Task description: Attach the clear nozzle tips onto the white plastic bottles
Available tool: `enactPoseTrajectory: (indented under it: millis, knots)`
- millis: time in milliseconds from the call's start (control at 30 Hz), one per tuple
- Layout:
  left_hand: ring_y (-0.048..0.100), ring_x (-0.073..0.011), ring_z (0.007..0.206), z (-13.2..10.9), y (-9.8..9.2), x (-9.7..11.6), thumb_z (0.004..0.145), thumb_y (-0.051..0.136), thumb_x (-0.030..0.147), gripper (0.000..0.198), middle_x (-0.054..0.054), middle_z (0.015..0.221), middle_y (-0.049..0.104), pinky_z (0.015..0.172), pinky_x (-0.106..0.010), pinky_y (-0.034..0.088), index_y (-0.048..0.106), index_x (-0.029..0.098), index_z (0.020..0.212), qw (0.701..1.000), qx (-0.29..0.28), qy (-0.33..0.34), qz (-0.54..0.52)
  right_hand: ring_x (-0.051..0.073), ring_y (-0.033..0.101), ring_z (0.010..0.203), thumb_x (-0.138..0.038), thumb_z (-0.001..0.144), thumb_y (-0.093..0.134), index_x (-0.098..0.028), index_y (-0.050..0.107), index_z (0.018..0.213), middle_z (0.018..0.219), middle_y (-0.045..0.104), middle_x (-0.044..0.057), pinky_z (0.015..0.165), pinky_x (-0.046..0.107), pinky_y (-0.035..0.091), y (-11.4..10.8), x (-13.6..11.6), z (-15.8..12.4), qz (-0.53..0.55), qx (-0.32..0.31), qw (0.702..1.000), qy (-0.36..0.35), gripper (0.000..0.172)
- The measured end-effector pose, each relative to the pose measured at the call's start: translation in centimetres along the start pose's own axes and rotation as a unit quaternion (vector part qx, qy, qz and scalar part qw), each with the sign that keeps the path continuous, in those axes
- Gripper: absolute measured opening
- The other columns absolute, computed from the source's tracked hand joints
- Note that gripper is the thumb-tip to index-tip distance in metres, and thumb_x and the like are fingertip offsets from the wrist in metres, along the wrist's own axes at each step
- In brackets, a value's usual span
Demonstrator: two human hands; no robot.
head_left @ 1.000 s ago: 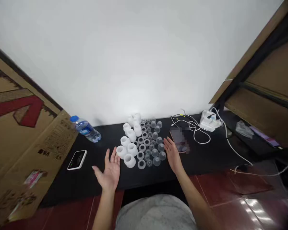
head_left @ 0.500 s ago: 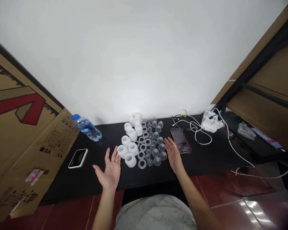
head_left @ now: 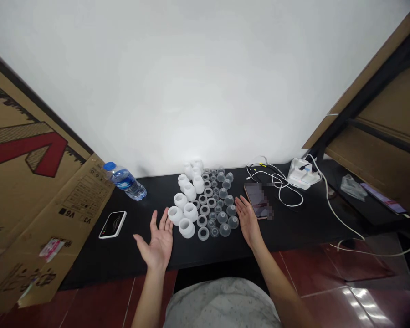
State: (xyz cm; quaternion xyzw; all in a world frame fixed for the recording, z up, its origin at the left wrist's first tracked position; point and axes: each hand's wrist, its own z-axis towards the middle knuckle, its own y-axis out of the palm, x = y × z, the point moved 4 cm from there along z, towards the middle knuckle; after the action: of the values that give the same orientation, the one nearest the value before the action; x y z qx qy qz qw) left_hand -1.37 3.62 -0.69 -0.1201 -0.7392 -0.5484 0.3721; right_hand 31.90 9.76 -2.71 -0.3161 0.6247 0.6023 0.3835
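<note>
- Left hand [head_left: 158, 246] is palm up, fingers and thumb spread, fingertips right by the white cups [head_left: 186, 228]; contact can't be told.
- Right hand [head_left: 249, 224] has its fingers extended, palm turned inward, between the clear domes [head_left: 225, 229] and a dark phone [head_left: 254, 197].
- White cups, grey rings [head_left: 203, 238], small clear pieces [head_left: 214, 232] and clear domes stand side by side, left to right, in bands running toward the wall [head_left: 205, 91] on the black table [head_left: 205, 253].
- Beyond the left hand: a white-framed device [head_left: 112, 224] and an upright, blue-capped bottle [head_left: 127, 183].
</note>
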Motion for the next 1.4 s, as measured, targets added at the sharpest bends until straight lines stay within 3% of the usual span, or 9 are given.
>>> enactPoseTrajectory:
  millis: [233, 667, 1100, 1400]
  knots:
    - [0.048, -0.036, 0.158, 0.6, -1.5, 0.6, 0.089, 0.038, 0.097, 0.097, -0.017, 0.151, 0.067, 0.137, -0.058, 0.015, 0.061, 0.028, 0.153, 0.997, 0.029, 0.075, 0.012, 0.033, 0.048, 0.159, -0.065, 0.1, 0.07, -0.032, 0.067, 0.147, 0.159, 0.065, 0.01, 0.137, 0.059, 0.025, 0.0, 0.1, -0.1, -0.008, -0.001, 1.0, -0.008, 0.058]
    - [0.036, -0.0364, 0.165, 0.8, -1.1, 0.4, 0.091, 0.043, 0.092, 0.098, -0.022, 0.164, 0.055, 0.139, -0.049, 0.02, 0.07, 0.013, 0.142, 0.999, 0.019, 0.032, 0.018, 0.034, 0.048, 0.159, -0.071, 0.095, 0.073, -0.032, 0.066, 0.148, 0.16, 0.064, 0.011, 0.137, 0.06, 0.025, -0.1, 0.5, 0.1, -0.007, 0.01, 1.0, -0.004, 0.066]
    - [0.038, -0.0391, 0.164, 1.0, -1.6, 0.4, 0.089, 0.047, 0.093, 0.098, -0.025, 0.162, 0.057, 0.14, -0.053, 0.019, 0.071, 0.011, 0.136, 0.998, 0.053, 0.013, 0.001, 0.035, 0.05, 0.157, -0.072, 0.093, 0.074, -0.031, 0.067, 0.146, 0.159, 0.065, 0.012, 0.136, 0.062, 0.025, -0.4, 1.1, 0.4, -0.025, 0.028, 0.999, 0.006, 0.068]
    - [0.039, -0.0389, 0.164, 1.3, -2.0, 0.2, 0.089, 0.05, 0.092, 0.096, -0.026, 0.158, 0.061, 0.139, -0.053, 0.021, 0.071, 0.011, 0.137, 0.998, 0.068, 0.01, -0.008, 0.032, 0.04, 0.164, -0.073, 0.09, 0.078, -0.034, 0.066, 0.147, 0.169, 0.055, 0.008, 0.139, 0.059, 0.021, -1.0, 1.2, 1.3, -0.082, 0.044, 0.996, 0.007, 0.07]
